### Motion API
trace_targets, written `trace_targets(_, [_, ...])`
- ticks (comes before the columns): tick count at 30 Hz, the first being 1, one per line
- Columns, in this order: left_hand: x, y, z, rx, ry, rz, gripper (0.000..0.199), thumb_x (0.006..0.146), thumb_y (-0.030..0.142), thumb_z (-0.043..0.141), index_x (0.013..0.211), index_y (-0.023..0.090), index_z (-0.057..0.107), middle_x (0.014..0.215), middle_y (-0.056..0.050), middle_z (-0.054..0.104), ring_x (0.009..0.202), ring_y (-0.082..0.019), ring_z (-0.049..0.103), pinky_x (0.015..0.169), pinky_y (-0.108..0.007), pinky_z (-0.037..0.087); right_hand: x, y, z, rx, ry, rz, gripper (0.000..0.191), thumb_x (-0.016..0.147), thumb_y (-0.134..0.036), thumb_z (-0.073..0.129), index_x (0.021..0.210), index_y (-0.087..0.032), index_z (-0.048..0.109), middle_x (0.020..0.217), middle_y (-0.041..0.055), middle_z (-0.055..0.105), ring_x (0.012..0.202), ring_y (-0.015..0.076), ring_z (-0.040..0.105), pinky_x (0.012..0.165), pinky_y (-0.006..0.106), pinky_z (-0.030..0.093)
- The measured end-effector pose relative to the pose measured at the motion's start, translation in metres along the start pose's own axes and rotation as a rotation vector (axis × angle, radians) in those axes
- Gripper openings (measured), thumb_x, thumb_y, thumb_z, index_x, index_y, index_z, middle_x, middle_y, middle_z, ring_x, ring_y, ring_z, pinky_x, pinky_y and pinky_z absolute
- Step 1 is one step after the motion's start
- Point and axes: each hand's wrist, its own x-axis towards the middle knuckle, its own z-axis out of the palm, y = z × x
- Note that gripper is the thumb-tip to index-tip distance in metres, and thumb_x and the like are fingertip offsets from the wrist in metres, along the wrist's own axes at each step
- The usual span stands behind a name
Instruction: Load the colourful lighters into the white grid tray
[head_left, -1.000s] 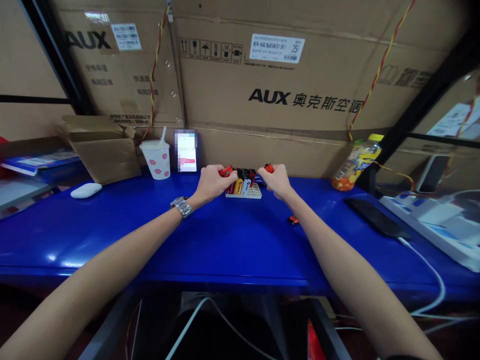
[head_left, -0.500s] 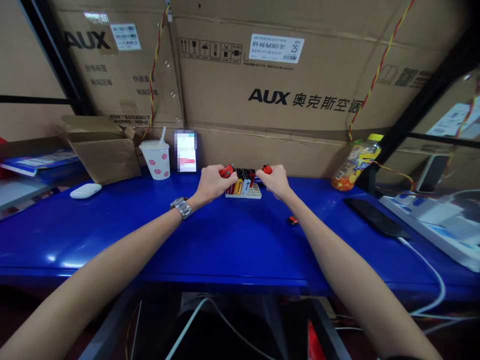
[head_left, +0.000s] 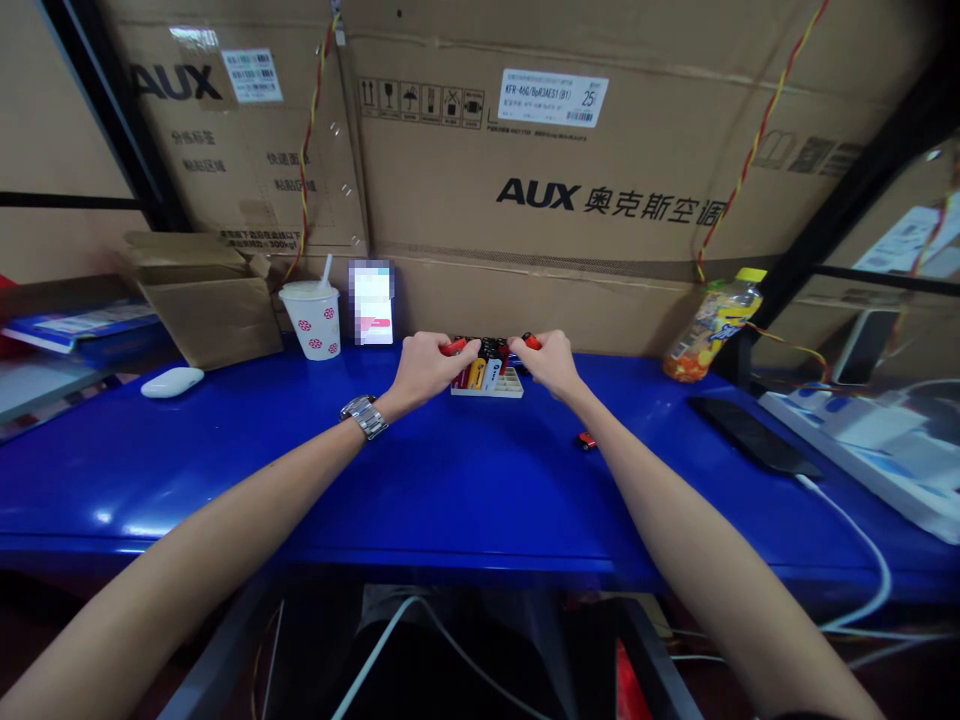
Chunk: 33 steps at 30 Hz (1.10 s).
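Note:
Close to the cardboard, my left hand (head_left: 427, 368) is closed, pinching a red battery-like cylinder (head_left: 453, 347) between thumb and fingers. Opposite it, my right hand (head_left: 553, 362) is closed on another red battery-like piece (head_left: 532, 342). Between both hands stands a small white compartment tray (head_left: 487, 392). Upright in it are a yellow battery (head_left: 476, 374), a white battery (head_left: 491, 375) and several dark-topped ones; its right front cells show bare. One loose red-and-black battery (head_left: 586, 440) lies on the blue table beside my right forearm. My fingers partly hide the tray's rear.
A patterned cup with a straw (head_left: 311, 322), a lit phone (head_left: 371, 305), an open carton (head_left: 210, 310) and a white case (head_left: 172, 382) stand left. Rightward are a drink bottle (head_left: 709, 330), a dark phone (head_left: 750, 435) and a power strip (head_left: 885, 460). Large cardboard (head_left: 450, 220) backs the table.
Both hands have shifted only slightly at the tray. The red piece in my left hand has tilted lower and more of it is covered by my thumb.

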Motion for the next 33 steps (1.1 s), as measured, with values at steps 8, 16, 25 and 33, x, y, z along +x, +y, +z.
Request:
trace_targets(8, [0.002,-0.002,0.002,0.048,0.048,0.049,0.044,0.072,0.041,0.061,0.048,0.02,0.03,0.047,0.005,0.028,0.049,-0.009,0.025,0.048,-0.029,0.021,0.002,0.002,0.0,-0.029,0.058,-0.055,0.034,0.066,-0.034,0.055,0.047,-0.022,0.03,0.047,-0.0049,0.023,0.049,0.0082,0.025,0.047,0.027,0.022])
trace_targets(16, [0.001,-0.003,0.003,0.05,0.042,0.04,0.043,0.071,0.042,0.061,0.048,0.02,0.033,0.047,0.005,0.03,0.049,-0.009,0.025,0.047,-0.028,0.02,0.001,0.002,0.0,-0.045,0.034,-0.035,0.035,0.066,-0.034,0.057,0.048,-0.022,0.029,0.048,-0.0048,0.022,0.05,0.0082,0.024,0.046,0.028,0.022])
trace_targets(25, [0.0,-0.003,0.001,0.028,0.006,0.018,0.044,0.071,0.047,0.063,0.048,0.02,0.036,0.047,0.004,0.034,0.049,-0.009,0.028,0.047,-0.028,0.02,0.001,0.004,0.0,-0.045,0.035,-0.036,0.045,0.069,-0.041,0.062,0.048,-0.022,0.027,0.046,-0.0049,0.023,0.05,0.0081,0.022,0.045,0.028,0.02])
trace_targets(33, [0.001,-0.007,0.002,0.022,-0.029,0.046,0.035,0.071,0.037,0.062,0.051,0.019,0.039,0.049,0.004,0.04,0.052,-0.01,0.034,0.051,-0.027,0.023,0.007,0.011,-0.002,0.351,-0.033,0.083,0.06,0.081,-0.075,0.035,0.065,-0.019,0.053,0.053,-0.0012,0.044,0.045,0.011,0.039,0.045,0.026,0.033])
